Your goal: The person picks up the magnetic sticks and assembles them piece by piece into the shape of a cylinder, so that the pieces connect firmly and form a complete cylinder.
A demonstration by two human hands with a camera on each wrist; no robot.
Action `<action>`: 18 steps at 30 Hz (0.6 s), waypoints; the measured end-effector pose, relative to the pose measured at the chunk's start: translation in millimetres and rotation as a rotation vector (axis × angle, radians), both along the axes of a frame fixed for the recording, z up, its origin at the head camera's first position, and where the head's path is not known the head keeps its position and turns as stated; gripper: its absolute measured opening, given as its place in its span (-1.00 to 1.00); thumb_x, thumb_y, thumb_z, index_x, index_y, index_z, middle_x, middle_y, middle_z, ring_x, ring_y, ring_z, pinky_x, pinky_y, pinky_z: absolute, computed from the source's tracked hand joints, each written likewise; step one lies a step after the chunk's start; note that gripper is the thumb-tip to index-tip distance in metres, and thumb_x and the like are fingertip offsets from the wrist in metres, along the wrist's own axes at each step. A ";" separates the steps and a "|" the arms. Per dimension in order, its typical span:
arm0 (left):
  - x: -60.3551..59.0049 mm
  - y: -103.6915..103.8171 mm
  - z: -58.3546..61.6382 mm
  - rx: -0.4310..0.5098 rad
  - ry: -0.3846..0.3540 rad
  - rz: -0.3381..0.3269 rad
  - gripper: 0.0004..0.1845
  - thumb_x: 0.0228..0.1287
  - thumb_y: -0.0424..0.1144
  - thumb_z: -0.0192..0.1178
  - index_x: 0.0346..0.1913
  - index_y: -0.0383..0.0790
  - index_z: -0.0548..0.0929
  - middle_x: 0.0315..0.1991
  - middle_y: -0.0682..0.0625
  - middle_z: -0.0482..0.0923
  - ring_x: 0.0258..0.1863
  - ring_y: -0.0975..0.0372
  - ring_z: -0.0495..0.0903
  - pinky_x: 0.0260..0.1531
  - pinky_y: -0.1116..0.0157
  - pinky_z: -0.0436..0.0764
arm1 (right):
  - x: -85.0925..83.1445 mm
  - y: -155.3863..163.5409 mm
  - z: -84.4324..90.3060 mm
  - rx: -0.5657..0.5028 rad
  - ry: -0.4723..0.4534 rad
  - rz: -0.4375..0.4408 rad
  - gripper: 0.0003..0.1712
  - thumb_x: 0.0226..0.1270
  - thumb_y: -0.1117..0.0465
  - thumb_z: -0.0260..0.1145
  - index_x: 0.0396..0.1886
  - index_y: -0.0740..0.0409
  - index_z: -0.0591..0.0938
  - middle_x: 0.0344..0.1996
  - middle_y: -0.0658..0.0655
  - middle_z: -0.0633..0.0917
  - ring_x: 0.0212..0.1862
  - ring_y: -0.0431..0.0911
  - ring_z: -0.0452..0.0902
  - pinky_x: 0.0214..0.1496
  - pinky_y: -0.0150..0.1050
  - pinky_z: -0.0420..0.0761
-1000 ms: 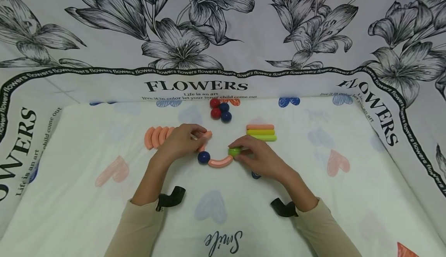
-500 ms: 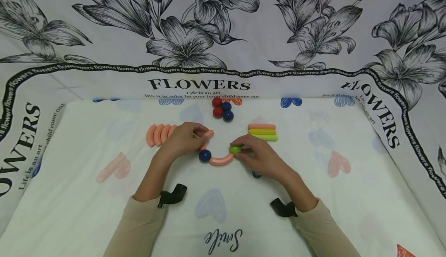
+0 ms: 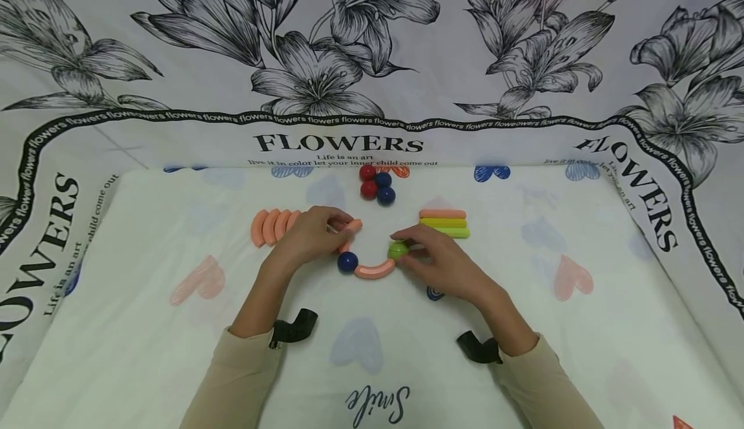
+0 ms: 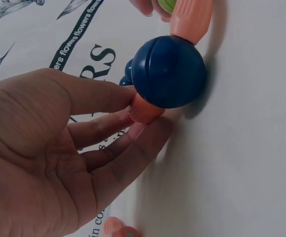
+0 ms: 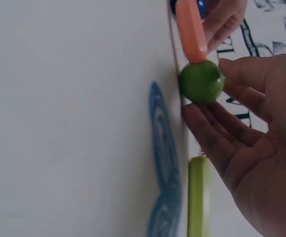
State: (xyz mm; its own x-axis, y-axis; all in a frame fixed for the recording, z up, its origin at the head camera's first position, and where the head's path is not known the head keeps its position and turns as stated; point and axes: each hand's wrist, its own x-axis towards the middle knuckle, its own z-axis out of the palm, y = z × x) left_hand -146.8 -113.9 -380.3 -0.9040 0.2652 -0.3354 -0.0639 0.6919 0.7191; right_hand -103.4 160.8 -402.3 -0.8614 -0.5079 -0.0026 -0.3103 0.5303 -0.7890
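My left hand (image 3: pixel 310 235) pinches a curved salmon-coloured piece (image 3: pixel 355 225) between thumb and fingers, its middle partly hidden by them. In the left wrist view this piece meets a dark blue ball (image 4: pixel 168 72) at one end. A second curved salmon piece (image 3: pixel 374 270) runs from the blue ball to a green ball (image 3: pixel 398 250), forming a chain open toward the far side. Thumb and fingertips of my right hand (image 3: pixel 444 264) hold the green ball from its right side, as the right wrist view also shows.
Several curved salmon pieces (image 3: pixel 270 227) lie in a row left of the left hand. Two red balls (image 3: pixel 369 189) and two blue balls (image 3: pixel 386 196) are grouped at the back. Beyond the right hand lie straight sticks, one salmon (image 3: pixel 443 214), one yellow (image 3: pixel 444 223) and one lime (image 3: pixel 459 232).
The head view has shifted slightly, so the scene sits a little further right. Both hands keep their holds, and the chain keeps its shape.
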 end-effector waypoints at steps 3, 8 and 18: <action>0.0 0.4 -0.5 -0.003 0.010 0.005 -0.61 0.47 -0.02 0.30 0.20 -0.14 0.76 0.04 -0.05 0.78 -0.03 0.13 0.68 -0.06 0.24 0.64 | -6.5 -1.1 5.5 -0.007 -0.001 -0.004 -0.57 0.51 0.22 0.39 0.31 0.14 0.63 0.22 0.10 0.71 0.25 -0.02 0.72 0.25 -0.12 0.73; 0.8 1.1 -0.8 0.001 -0.001 -0.003 -0.61 0.46 -0.07 0.29 0.22 -0.16 0.74 0.03 -0.07 0.78 -0.08 0.15 0.69 -0.08 0.26 0.64 | -21.1 -6.9 16.8 -0.025 0.004 -0.019 -0.57 0.53 0.21 0.37 0.32 0.20 0.63 0.24 0.20 0.70 0.26 0.06 0.71 0.28 -0.04 0.72; 1.1 0.3 0.2 0.004 0.001 -0.003 -0.63 0.45 -0.07 0.30 0.21 -0.11 0.74 0.07 -0.13 0.78 -0.08 0.11 0.72 -0.10 0.23 0.66 | -46.9 -19.7 31.3 -0.042 0.042 -0.062 -0.55 0.52 0.26 0.38 0.33 0.26 0.62 0.26 0.26 0.68 0.32 0.13 0.65 0.32 -0.03 0.69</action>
State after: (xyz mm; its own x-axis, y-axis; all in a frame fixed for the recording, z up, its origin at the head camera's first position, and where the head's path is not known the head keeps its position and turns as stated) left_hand -145.7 -113.5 -380.1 -0.9036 0.2689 -0.3336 -0.0613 0.6896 0.7216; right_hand -150.3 141.0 -371.1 -0.8900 -0.4527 0.0546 -0.3114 0.5161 -0.7979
